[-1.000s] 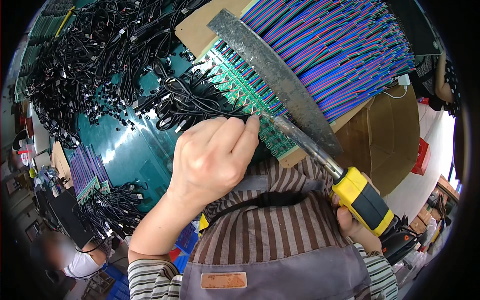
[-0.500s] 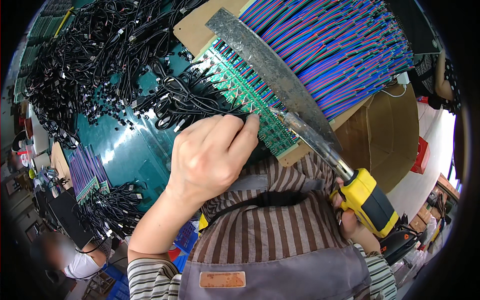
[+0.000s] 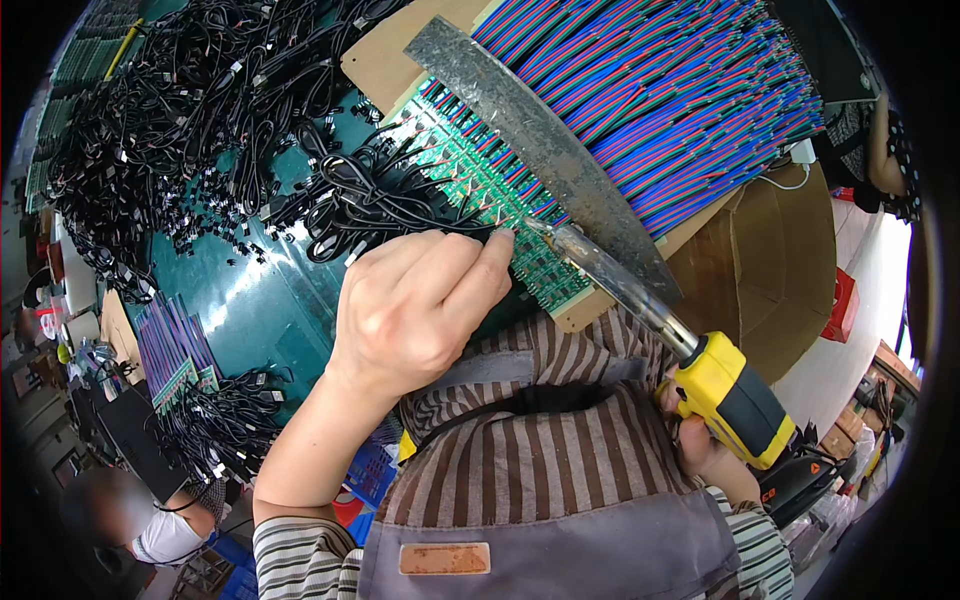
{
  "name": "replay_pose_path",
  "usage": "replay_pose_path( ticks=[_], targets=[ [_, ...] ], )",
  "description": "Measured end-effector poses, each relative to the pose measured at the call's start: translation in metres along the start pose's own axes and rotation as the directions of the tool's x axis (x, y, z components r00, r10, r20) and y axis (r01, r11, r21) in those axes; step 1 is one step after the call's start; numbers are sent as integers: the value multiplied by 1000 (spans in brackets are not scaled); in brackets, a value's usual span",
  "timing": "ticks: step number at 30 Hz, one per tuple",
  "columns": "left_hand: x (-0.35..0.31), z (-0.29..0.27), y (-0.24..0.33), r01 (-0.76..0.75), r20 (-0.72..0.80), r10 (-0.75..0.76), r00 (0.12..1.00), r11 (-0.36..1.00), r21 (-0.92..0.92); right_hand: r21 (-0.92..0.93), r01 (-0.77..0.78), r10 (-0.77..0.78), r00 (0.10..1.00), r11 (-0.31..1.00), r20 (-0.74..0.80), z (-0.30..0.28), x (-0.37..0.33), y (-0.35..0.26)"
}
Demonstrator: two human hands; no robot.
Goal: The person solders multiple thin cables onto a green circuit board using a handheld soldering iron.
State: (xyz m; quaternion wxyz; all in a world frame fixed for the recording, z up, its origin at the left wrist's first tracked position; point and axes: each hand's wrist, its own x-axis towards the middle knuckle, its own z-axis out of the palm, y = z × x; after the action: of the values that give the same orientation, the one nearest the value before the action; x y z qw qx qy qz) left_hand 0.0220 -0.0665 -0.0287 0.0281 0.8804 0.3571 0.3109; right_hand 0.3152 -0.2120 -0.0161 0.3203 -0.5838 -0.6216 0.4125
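Note:
My left hand [image 3: 415,305] is closed in a pinch on the end of a black cable [image 3: 455,224], at the edge of a green circuit board panel [image 3: 480,185]. My right hand [image 3: 695,440] grips a yellow and black soldering gun [image 3: 735,400] by its handle. The gun's metal barrel slants up and left, its tip over the panel close to my left fingertips. Whether the tip touches the board cannot be made out. Several black cables run onto the panel's left edge. A long, worn metal bar [image 3: 545,140] lies across the panel and the coloured wires [image 3: 660,110].
Bundled black cables [image 3: 200,90] are heaped on the green table mat [image 3: 260,290] at the left. More boards with purple wires [image 3: 175,345] lie nearer. A cardboard box [image 3: 765,270] stands right of the panel. Another person [image 3: 165,520] sits at lower left.
The soldering gun has shifted slightly left, its tip now nearer my left fingertips. My left hand keeps its pinch and has moved only a little.

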Motion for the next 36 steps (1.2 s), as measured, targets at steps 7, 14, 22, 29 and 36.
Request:
replay_pose_path(
  ticks=[7, 14, 22, 29, 36],
  targets=[
    [2, -1, 1, 32, 13, -31, 999, 999, -24, 23, 97, -96, 995, 995, -36, 6, 9, -2],
    [6, -8, 8, 98, 87, -97, 991, 995, -8, 34, 67, -65, 996, 997, -58, 2, -2, 12],
    [3, -2, 2, 27, 25, -27, 999, 999, -17, -98, 383, -392, 914, 919, -102, 3, 16, 10],
    [2, 0, 0, 32, 5, -32, 999, 999, -43, -47, 35, -38, 997, 998, -64, 2, -13, 14],
    [4, 1, -6, -2, -13, 2, 1000, 999, -46, -36, 11, -13, 998, 999, -68, 0, -11, 10]
  ],
)
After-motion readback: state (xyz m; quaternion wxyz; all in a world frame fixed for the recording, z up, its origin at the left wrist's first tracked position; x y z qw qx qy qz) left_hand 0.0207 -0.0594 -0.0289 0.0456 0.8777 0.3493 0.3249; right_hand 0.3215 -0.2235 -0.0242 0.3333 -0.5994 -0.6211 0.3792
